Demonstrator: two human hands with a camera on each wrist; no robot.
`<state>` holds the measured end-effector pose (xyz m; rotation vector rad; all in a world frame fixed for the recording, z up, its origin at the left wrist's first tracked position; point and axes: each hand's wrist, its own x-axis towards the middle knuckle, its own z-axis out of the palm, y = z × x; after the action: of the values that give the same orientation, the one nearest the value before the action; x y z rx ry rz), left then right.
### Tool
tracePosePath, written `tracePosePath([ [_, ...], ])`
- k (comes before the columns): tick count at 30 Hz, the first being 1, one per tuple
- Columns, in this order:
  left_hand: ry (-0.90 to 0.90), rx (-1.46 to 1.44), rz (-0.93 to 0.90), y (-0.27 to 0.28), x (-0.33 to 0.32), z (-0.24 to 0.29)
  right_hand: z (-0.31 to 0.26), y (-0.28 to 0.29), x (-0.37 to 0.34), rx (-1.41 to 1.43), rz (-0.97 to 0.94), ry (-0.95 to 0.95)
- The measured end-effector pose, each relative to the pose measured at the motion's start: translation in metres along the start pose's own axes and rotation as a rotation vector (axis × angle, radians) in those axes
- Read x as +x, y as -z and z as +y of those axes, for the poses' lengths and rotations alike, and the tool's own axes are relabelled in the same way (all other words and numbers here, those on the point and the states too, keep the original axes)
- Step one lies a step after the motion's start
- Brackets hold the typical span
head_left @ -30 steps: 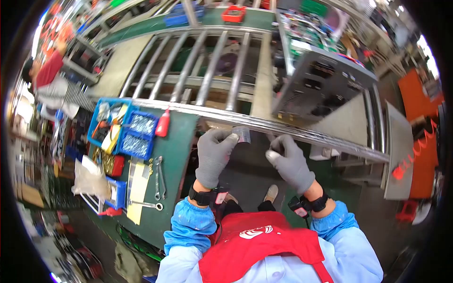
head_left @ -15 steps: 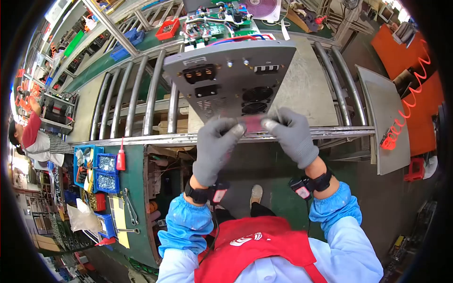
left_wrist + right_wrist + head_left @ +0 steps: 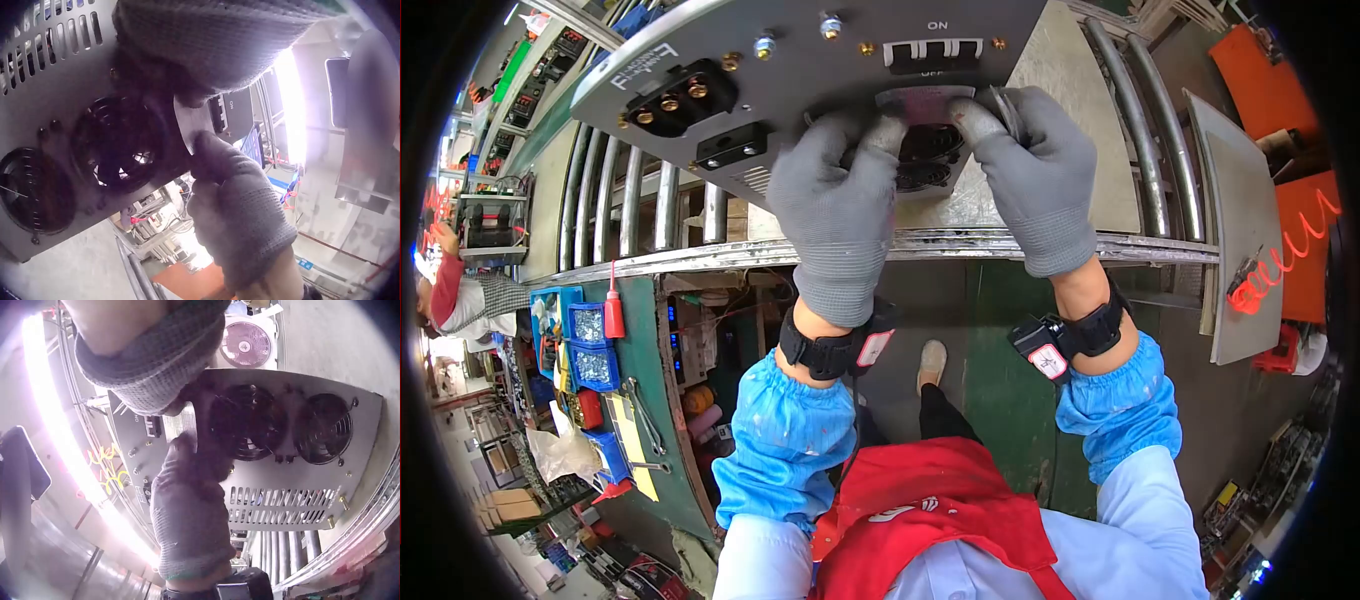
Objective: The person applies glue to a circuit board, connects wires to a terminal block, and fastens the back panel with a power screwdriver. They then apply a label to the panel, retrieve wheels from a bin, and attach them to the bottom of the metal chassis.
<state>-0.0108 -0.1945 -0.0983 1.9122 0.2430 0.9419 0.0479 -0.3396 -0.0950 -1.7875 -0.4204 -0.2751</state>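
Observation:
A thin silvery label (image 3: 925, 98) spans the space between my two gloved hands, close against the dark grey panel (image 3: 800, 75) of a metal cabinet. My left hand (image 3: 835, 215) pinches its left end, the thumb lying along it. The other end is pinched by my right hand (image 3: 1040, 180), and a thin grey sliver stands up by that hand's fingers. In the left wrist view the label (image 3: 192, 119) bows slightly below the breaker switches (image 3: 219, 114). The right wrist view shows it between the switches and a round fan (image 3: 250, 422). My fingertips behind it are hidden.
The cabinet stands on a roller conveyor (image 3: 630, 200) with a metal front rail (image 3: 960, 240). At left, a green bench (image 3: 662, 400) carries blue screw bins (image 3: 595, 345), a red bottle (image 3: 613, 315) and wrenches (image 3: 645, 420). A coiled red hose (image 3: 1270, 280) hangs at right.
The label, first in my left hand alone, is now held at both ends. Both hands have moved forward to the panel, and my view has come in closer over the cabinet.

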Motion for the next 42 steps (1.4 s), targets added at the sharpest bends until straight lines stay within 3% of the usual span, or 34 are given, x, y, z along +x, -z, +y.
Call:
tracePosePath([
  [5,-0.069,0.001,0.075,-0.010,-0.001,-0.006,0.009,-0.005,0.005,-0.063,0.058,0.125],
  [12,-0.154,0.039,0.099,-0.012,0.000,-0.012,0.015,-0.011,0.003,-0.015,0.093,0.112],
  [21,-0.132,0.074,0.122,-0.015,-0.001,-0.012,0.017,-0.014,0.002,0.015,0.119,0.075],
  [24,-0.034,-0.009,0.133,-0.018,-0.003,-0.011,0.012,-0.014,0.002,0.028,0.106,0.013],
  [30,-0.083,-0.007,0.153,-0.021,-0.002,-0.015,0.013,-0.016,0.002,-0.047,0.134,0.056],
  [33,0.044,0.067,0.198,-0.021,-0.003,-0.011,0.012,-0.017,0.001,-0.042,0.129,0.059],
  [36,0.304,0.003,0.205,-0.022,-0.011,-0.007,0.013,-0.014,0.001,-0.058,0.104,0.044],
  [39,0.424,-0.649,0.131,-0.015,-0.028,-0.011,0.012,-0.014,0.000,0.023,0.086,-0.047],
  [40,0.571,-0.885,-0.019,-0.009,-0.030,0.001,0.013,-0.014,-0.001,0.045,0.088,-0.055],
  [42,0.661,-1.312,-0.164,-0.016,-0.027,-0.005,0.017,-0.014,-0.002,0.063,0.085,-0.049],
])
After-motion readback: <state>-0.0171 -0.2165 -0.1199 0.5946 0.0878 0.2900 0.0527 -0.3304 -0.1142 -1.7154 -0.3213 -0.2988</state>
